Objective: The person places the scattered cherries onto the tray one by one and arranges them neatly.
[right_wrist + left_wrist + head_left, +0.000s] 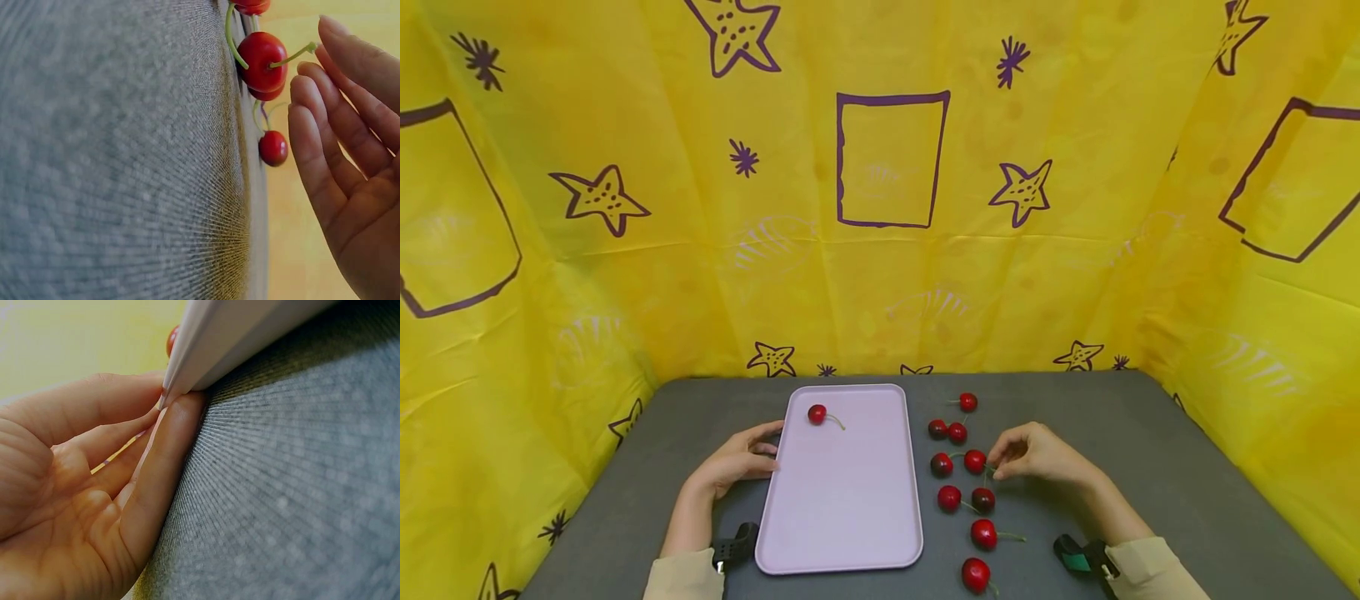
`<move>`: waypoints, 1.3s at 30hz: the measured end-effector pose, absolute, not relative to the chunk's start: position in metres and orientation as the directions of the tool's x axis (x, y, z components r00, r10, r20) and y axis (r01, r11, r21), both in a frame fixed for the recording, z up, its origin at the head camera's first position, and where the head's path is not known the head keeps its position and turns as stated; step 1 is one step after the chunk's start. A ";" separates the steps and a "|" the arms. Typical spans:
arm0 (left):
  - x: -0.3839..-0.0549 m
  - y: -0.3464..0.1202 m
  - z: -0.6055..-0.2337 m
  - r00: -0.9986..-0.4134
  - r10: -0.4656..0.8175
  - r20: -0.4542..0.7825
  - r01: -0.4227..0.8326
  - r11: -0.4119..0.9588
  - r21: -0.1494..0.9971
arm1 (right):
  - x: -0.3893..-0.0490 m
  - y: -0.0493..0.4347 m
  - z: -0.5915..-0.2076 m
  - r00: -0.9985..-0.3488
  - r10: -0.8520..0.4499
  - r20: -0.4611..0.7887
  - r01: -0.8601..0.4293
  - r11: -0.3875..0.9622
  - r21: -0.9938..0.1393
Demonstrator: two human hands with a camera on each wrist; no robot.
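A pale lilac tray (842,492) lies on the table, with one red cherry (817,414) near its far left corner. My left hand (741,461) is at the tray's left side. In the left wrist view, its fingertips pinch the tray's rim (215,347) from above and below. To the right of the tray, my right hand (1037,454) is beside a cherry (264,61). That cherry's green stem (294,56) points toward the hand, and its end is right at the fingertips. A small gap shows between thumb and forefinger.
Several more cherries lie on the grey table (1075,408) right of the tray, among them a pair (957,432) touching at the back and a single cherry (976,575) at the front. A yellow printed cloth (887,292) encloses the table at the back and sides.
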State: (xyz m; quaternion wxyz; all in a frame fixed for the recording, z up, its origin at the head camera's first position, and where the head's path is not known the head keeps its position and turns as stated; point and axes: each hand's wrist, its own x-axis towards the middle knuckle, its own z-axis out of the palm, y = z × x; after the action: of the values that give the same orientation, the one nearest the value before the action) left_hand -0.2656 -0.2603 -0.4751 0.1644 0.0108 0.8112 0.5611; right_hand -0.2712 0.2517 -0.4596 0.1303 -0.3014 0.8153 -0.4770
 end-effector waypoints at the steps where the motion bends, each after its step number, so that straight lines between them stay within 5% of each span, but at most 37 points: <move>1: -0.265 -0.260 -0.475 -0.946 0.202 -0.254 -0.166 0.370 0.914 | -0.271 0.251 -0.460 -0.785 -0.614 0.081 -0.376 0.369 -0.850; 19: -0.266 -0.261 -0.477 -0.945 0.216 -0.244 -0.150 0.376 0.914 | -0.269 0.249 -0.460 -0.788 -0.605 0.112 -0.479 0.489 -0.729; 39: -0.264 -0.261 -0.476 -0.943 0.228 -0.243 -0.146 0.372 0.917 | -0.269 0.251 -0.455 -0.858 -0.486 0.166 -0.441 0.532 -0.723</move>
State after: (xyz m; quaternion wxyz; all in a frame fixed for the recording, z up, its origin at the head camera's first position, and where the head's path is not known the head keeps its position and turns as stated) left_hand -0.2642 -0.2608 -0.4760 0.1668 0.0251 0.8112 0.5599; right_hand -0.2686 0.2507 -0.4549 0.0279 -0.2650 0.8748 -0.4045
